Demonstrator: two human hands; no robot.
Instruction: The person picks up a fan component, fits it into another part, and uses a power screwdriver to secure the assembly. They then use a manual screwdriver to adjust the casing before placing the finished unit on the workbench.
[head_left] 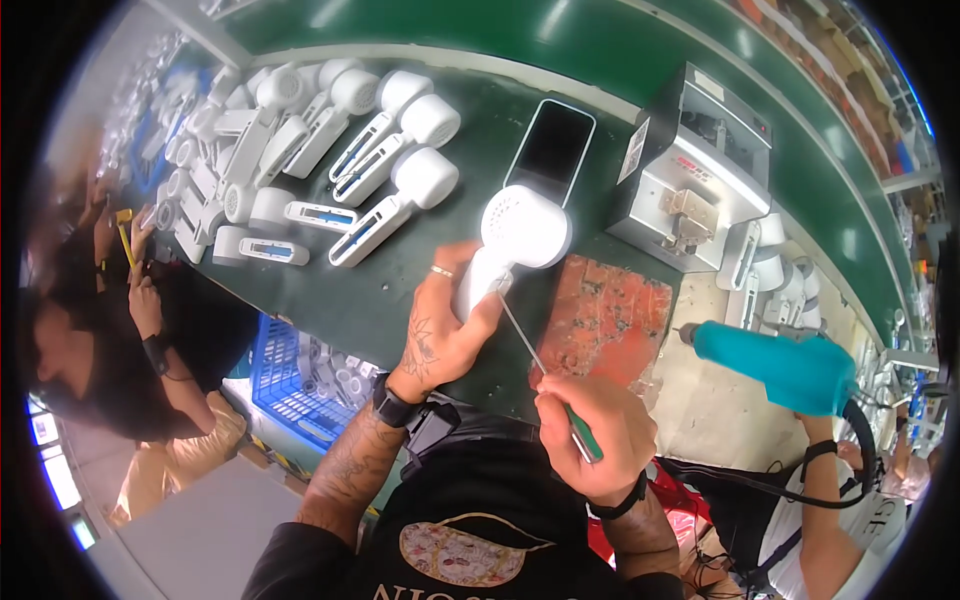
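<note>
White and round-headed, the device [522, 228] sat above the green bench [488, 140], clasped by the left hand [437, 328] between thumb and fingers. The right hand [615, 430] pinched a green-handled screwdriver [582, 434], tip near the device's neck: seemingly a fastening or prying step, the next move calling for steady alignment.

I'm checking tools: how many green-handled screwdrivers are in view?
1 screwdriver, in the right hand, pointing toward the white device. Others may be hidden.

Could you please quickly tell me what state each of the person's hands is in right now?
Left hand: closed, holding a white round-headed device by its handle.
Right hand: closed, holding a green-handled screwdriver.
</note>
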